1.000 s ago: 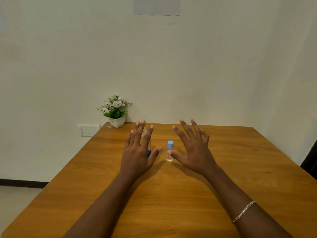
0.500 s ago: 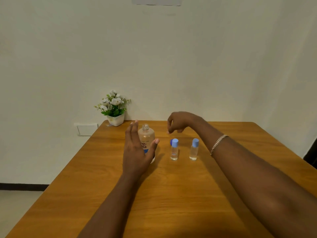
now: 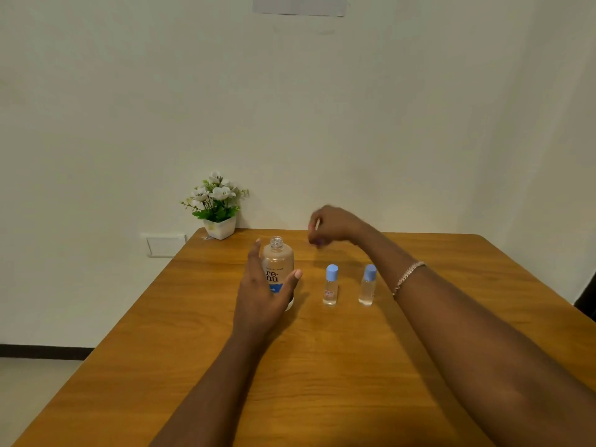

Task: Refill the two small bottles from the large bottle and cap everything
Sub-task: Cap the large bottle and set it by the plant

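The large bottle [image 3: 278, 262], clear with tan liquid and a "re-nu" label, stands uncapped left of centre on the wooden table [image 3: 322, 366]. My left hand [image 3: 263, 295] is open just in front of it, fingers to its left and thumb to its right, not clasping it. Two small clear bottles with blue caps stand upright to the right: one [image 3: 331, 285] and the other [image 3: 367, 285]. My right hand [image 3: 332, 225] hovers behind them, blurred, fingertips pinched on a small bluish cap [image 3: 319, 242].
A white pot of white flowers [image 3: 217, 208] sits at the table's far left corner against the wall. A wall socket plate [image 3: 165, 245] is left of the table. The table's right edge runs close to a dark object [image 3: 587, 301].
Both hands were spread flat over the bottles. My right hand has lifted back behind the small bottles and pinched shut; my left hand has drawn beside the large bottle, which now shows.
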